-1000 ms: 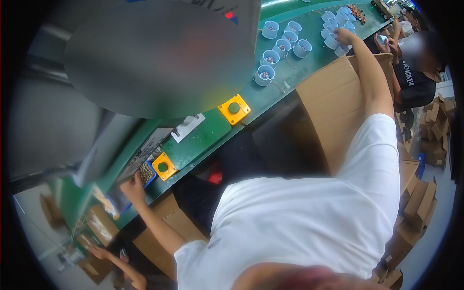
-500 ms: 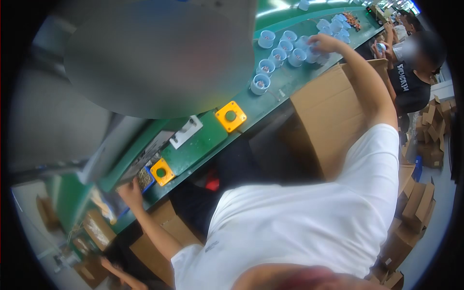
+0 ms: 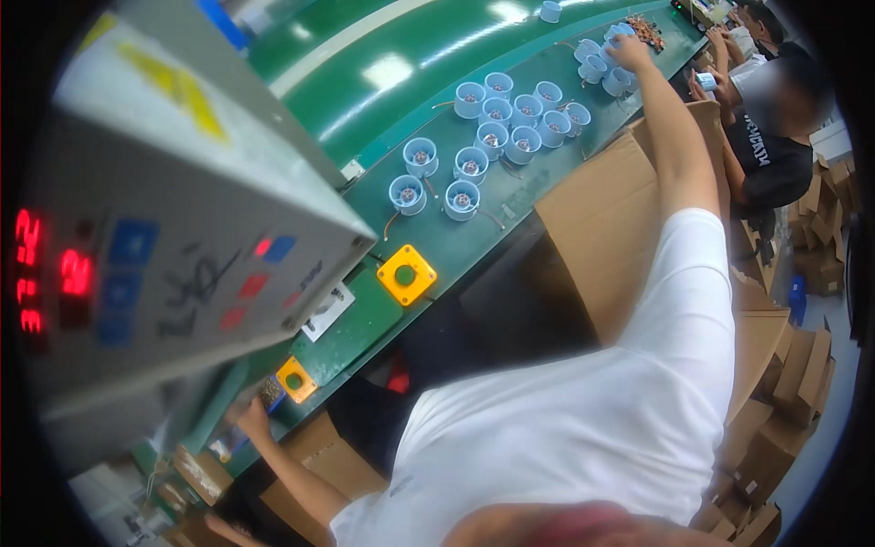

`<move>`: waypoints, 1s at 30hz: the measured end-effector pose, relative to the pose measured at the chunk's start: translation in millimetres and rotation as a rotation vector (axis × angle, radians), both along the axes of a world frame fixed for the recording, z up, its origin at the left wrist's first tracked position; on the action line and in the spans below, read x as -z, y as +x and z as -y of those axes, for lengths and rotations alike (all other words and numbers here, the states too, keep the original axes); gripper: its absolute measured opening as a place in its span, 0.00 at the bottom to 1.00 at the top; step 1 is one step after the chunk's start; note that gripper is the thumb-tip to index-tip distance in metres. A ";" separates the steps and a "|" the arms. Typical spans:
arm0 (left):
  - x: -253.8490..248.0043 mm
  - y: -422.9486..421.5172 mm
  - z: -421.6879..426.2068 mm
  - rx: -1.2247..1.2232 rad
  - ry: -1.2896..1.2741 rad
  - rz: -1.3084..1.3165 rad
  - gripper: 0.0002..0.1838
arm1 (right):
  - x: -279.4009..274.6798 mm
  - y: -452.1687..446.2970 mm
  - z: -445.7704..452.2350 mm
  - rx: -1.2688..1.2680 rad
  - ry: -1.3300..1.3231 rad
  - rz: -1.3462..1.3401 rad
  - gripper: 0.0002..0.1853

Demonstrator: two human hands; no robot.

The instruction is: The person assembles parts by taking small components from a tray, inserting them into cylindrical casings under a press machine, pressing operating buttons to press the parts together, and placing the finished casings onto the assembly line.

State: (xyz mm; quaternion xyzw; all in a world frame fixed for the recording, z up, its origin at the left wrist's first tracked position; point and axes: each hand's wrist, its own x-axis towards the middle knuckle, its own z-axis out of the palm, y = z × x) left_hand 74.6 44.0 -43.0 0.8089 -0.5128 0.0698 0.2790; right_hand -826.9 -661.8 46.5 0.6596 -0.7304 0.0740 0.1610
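Note:
My right hand [image 3: 629, 55] reaches over the far group of light-blue cups on the green bench [image 3: 369, 292]. Its fingers are curled at the rim of one cup [image 3: 619, 33]. Closer along the bench stand several more light-blue cups [image 3: 462, 199] with small parts and wires inside. At the lower left, my left hand [image 3: 250, 419] is beside a blue tray of small parts [image 3: 272, 392]; its fingertips are hard to make out.
A grey machine with red digits [image 3: 200, 219] fills the left. Two yellow boxes with green buttons [image 3: 407, 275] [image 3: 296, 379] line the bench edge. An open carton [image 3: 597, 228] is under my right arm. Co-workers [image 3: 775, 146] are at the right; a co-worker's arm shows lower left.
My right hand drew back toward the nearer cups, then reached out to the far group again. The nearer group looks larger and the far one smaller. The view has shifted, showing more bench.

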 end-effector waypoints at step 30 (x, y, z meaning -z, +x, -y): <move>-17.2 -16.3 -2.1 -0.110 0.150 -0.035 0.09 | 7.0 45.6 12.1 -0.246 0.511 0.228 0.26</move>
